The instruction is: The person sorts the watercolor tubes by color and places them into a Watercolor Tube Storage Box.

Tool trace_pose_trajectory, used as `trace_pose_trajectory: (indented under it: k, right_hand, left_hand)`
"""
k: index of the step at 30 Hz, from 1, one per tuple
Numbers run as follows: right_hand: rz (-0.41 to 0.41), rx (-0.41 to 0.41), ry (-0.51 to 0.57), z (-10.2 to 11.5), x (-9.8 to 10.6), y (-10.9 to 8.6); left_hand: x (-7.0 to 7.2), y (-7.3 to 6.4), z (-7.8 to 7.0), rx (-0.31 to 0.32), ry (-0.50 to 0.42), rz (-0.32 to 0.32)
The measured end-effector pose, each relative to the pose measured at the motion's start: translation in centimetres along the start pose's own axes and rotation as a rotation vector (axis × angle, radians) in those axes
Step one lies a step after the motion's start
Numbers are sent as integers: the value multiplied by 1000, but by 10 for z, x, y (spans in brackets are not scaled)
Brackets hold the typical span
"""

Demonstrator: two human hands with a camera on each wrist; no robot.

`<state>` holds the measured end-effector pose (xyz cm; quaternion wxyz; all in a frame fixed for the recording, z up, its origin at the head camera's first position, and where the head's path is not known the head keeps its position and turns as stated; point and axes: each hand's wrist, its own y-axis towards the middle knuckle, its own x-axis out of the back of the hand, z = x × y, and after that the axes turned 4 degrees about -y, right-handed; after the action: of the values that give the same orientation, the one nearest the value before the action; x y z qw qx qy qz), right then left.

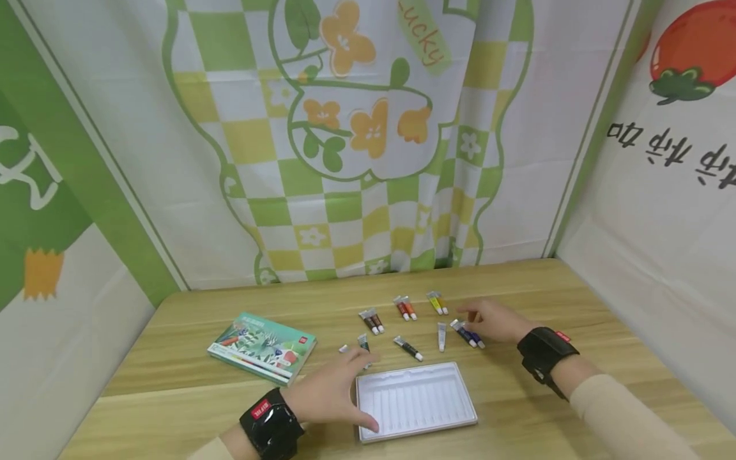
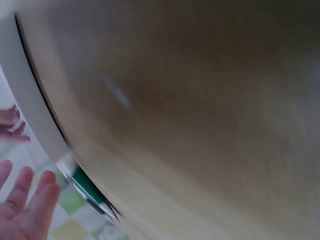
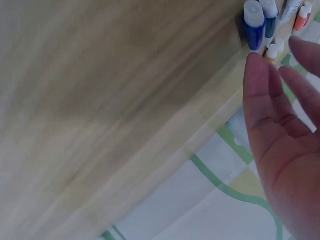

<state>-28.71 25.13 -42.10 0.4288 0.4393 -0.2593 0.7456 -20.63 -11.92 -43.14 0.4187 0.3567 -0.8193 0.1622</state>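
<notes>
My left hand is at the left side of a white ribbed plastic tray, thumb and fingers spread, its thumb at the near left corner. A green paint tube lies just beyond its fingertips. My right hand hovers at a pair of blue paint tubes, fingers loosely bent; in the right wrist view a blue tube sits just past its fingertips, with nothing held. Left of that pair lie a white tube and a black tube.
Farther back lie pairs of brown tubes, red and orange tubes, and yellow tubes. A green illustrated box lies at the left of the wooden table. Printed curtains hang behind the table and at both sides.
</notes>
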Motion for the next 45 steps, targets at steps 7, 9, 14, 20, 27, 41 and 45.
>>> trace_pose_trajectory:
  k: [7, 9, 14, 20, 27, 41, 45]
  right_hand:
    - [-18, -47, -34, -8, -6, 3]
    - [-21, -57, -43, -8, -8, 5]
    - [-22, -87, -30, -8, -12, 6]
    - [-18, -132, -5, -7, -16, 5]
    - [-25, -175, 87, -11, -19, 1]
    - [-20, -82, 386, 15, -15, 1]
    - [41, -68, 543, 42, -25, 3]
  left_hand:
    - [-4, -4, -12, 12, 74, 112]
    - [-5, -6, -12, 9, 96, 118]
    - [-8, -9, -11, 24, 117, 107]
    - [-12, -11, -8, 43, 141, 95]
    - [-16, -10, -8, 63, 129, 115]
    - [-13, -2, -12, 117, 168, 129]
    - [-10, -1, -16, 127, 182, 130]
